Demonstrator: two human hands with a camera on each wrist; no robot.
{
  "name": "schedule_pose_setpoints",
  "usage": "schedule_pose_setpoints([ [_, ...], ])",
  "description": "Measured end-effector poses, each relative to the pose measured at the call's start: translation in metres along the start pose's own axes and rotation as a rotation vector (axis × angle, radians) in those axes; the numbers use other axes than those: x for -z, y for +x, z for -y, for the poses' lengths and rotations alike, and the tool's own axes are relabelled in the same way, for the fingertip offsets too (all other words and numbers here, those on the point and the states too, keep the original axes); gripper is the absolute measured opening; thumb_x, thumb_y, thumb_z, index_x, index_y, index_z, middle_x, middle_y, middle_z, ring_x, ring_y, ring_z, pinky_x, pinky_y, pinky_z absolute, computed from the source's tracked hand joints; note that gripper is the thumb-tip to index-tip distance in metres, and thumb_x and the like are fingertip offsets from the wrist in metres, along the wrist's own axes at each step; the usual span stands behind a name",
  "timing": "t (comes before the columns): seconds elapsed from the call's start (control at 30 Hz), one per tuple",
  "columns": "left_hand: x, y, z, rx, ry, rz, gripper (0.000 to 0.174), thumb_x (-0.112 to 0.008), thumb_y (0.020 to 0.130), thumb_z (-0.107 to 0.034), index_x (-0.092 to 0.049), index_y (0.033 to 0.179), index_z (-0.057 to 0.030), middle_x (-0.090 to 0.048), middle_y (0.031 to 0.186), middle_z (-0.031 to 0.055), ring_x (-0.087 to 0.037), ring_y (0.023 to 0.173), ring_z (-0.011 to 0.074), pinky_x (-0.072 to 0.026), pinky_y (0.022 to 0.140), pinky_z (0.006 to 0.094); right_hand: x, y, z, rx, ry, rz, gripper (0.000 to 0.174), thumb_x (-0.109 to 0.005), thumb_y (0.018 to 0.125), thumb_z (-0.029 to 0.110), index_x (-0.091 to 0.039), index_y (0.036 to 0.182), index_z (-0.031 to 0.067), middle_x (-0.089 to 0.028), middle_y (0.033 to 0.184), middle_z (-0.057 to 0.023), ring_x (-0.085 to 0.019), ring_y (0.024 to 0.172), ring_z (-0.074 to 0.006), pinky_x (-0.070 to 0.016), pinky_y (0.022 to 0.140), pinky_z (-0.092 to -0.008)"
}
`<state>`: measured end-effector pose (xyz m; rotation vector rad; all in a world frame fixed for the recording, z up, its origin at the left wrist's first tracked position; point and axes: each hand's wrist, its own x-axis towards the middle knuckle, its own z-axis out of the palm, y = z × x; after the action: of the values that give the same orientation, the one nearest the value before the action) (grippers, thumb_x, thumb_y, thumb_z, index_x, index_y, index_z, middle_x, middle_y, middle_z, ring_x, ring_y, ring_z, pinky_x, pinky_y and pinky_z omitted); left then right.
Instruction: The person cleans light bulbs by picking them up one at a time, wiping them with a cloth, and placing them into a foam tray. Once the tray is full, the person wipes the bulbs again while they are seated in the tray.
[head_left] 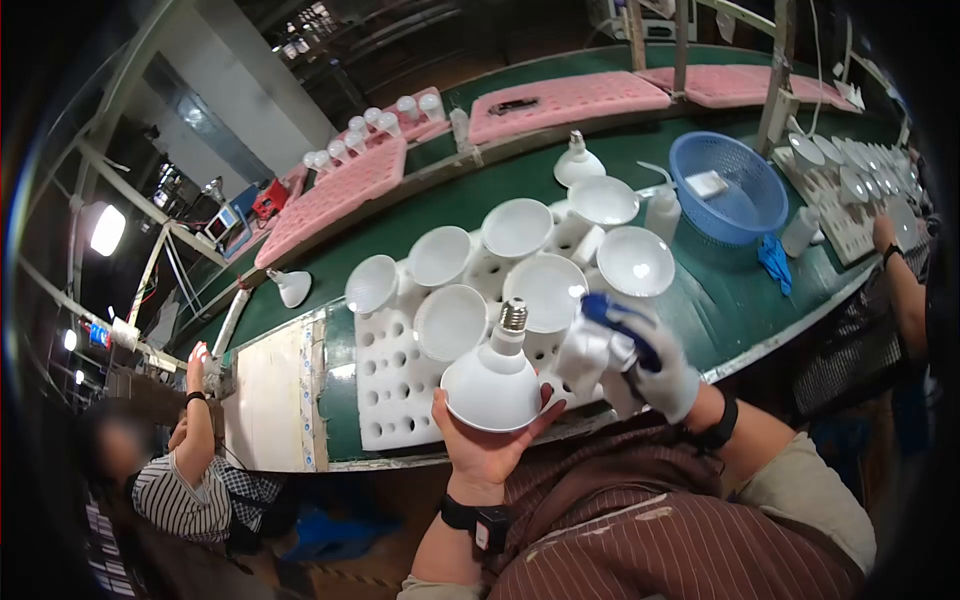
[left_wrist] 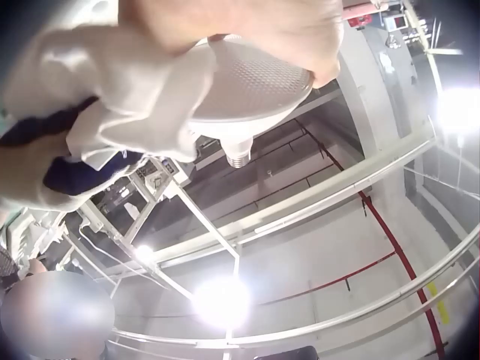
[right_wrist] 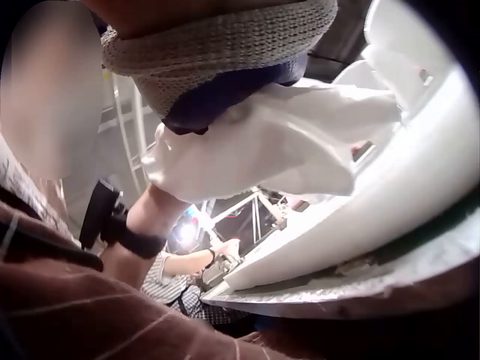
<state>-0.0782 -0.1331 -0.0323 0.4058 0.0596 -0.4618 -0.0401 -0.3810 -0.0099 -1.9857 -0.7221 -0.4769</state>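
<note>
While your left grip (head_left: 487, 452) holds the lamp (head_left: 490, 388), screw base (head_left: 513, 315) upward, your gloved right grip (head_left: 660, 370) holds a white cloth (head_left: 587, 357) at the lamp's three o'clock; the foam tray (head_left: 388, 413) lies toward eleven o'clock.

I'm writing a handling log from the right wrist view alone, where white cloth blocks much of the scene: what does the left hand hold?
Observer: The left hand holds a white bulb.
Operator: Which way does its screw base point?
Observer: Away from that hand, as the head view shows.
Operator: Is any container on the table?
Observer: Yes, a blue basket stands there.
</note>
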Motion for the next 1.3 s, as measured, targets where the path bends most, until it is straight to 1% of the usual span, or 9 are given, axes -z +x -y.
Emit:
schedule_pose_setpoints([
  [0.37,0.004,0.014,0.002,0.130,0.545,-0.032,0.101,-0.072,0.076,-0.045,-0.017,0.150,-0.0070,-0.038,0.142,0.0140,-0.044,0.128,0.0261,-0.0370,0.106,0.0440,0.003,-0.001,0.001,-0.856,0.326,0.442,0.029,-0.063,0.090,0.027,-0.064,0.108,0.0039,-0.069,0.086,-0.0108,-0.065,0.076,-0.0212,-0.0479,0.068,-0.0318],
  [0.5,-0.002,0.014,-0.003,-0.011,0.794,-0.004,0.125,-0.083,0.067,-0.047,-0.001,0.153,-0.0076,-0.035,0.144,0.0155,-0.043,0.129,0.0254,-0.0365,0.106,0.0437,-0.018,-0.034,-0.045,-0.309,0.177,0.253,0.025,-0.055,0.093,0.015,-0.061,0.112,0.0004,-0.066,0.097,-0.0141,-0.063,0.084,-0.0237,-0.0490,0.075,-0.0338],
  [0.57,0.018,0.015,0.005,-0.040,0.675,0.142,0.117,-0.084,0.068,-0.040,-0.010,0.152,-0.0089,-0.031,0.150,0.0101,-0.035,0.136,0.0299,-0.0345,0.108,0.0433,-0.018,-0.042,-0.045,0.098,-0.190,0.145,0.028,-0.054,0.092,0.015,-0.056,0.117,0.0017,-0.062,0.103,-0.0170,-0.061,0.089,-0.0300,-0.0486,0.082,-0.0389],
  [0.77,0.035,0.020,0.055,0.149,0.505,-0.244,0.049,-0.071,0.083,-0.009,-0.049,0.127,-0.0042,-0.058,0.120,0.0081,-0.058,0.110,0.0218,-0.0477,0.094,0.0377,-0.021,-0.043,0.025,-0.775,1.168,0.412,0.025,-0.052,0.096,0.013,-0.052,0.119,0.0056,-0.059,0.096,-0.0027,-0.058,0.078,-0.0090,-0.0495,0.068,-0.0260],
  [0.87,0.001,0.027,0.057,-0.089,0.401,-0.163,0.032,-0.062,0.087,0.000,-0.057,0.118,-0.0004,-0.062,0.110,0.0061,-0.060,0.102,0.0170,-0.0486,0.089,0.0314,-0.065,-0.096,-0.035,-0.423,0.874,0.434,0.027,-0.056,0.094,0.014,-0.054,0.119,0.0066,-0.060,0.102,-0.0027,-0.060,0.085,-0.0113,-0.0497,0.073,-0.0267],
  [1.0,0.005,0.016,0.041,-0.061,0.599,-0.211,0.024,-0.057,0.089,-0.001,-0.057,0.112,0.0009,-0.066,0.094,0.0103,-0.065,0.091,0.0206,-0.0523,0.083,0.0350,0.000,-0.068,-0.007,-1.007,0.573,0.143,0.032,-0.061,0.091,0.016,-0.055,0.117,-0.0018,-0.065,0.100,-0.0096,-0.062,0.084,-0.0103,-0.0499,0.075,-0.0272],
  [1.17,-0.020,0.015,0.044,0.358,0.724,-0.307,0.027,-0.066,0.085,-0.008,-0.060,0.110,0.0012,-0.066,0.086,0.0094,-0.064,0.073,0.0158,-0.0513,0.068,0.0288,0.033,-0.031,0.032,0.055,-0.178,0.088,0.066,-0.075,0.064,0.018,-0.053,0.124,0.0053,-0.051,0.129,-0.0196,-0.050,0.119,-0.0321,-0.0394,0.100,-0.0489],
  [1.23,0.006,0.024,0.059,-0.457,1.398,0.591,0.036,-0.068,0.082,-0.004,-0.058,0.116,0.0005,-0.063,0.110,0.0071,-0.061,0.103,0.0172,-0.0510,0.084,0.0301,0.015,-0.024,0.026,0.120,-0.353,0.136,0.078,-0.078,0.057,0.025,-0.052,0.130,0.0104,-0.051,0.129,-0.0169,-0.049,0.117,-0.0343,-0.0379,0.097,-0.0506],
  [1.3,-0.015,0.019,0.060,0.229,0.702,0.139,0.034,-0.066,0.083,-0.003,-0.058,0.116,0.0005,-0.062,0.111,0.0087,-0.061,0.102,0.0169,-0.0503,0.085,0.0320,0.007,-0.029,0.004,0.056,-0.264,0.089,0.073,-0.075,0.060,0.024,-0.054,0.129,0.0127,-0.057,0.119,-0.0138,-0.055,0.104,-0.0329,-0.0400,0.092,-0.0491],
])
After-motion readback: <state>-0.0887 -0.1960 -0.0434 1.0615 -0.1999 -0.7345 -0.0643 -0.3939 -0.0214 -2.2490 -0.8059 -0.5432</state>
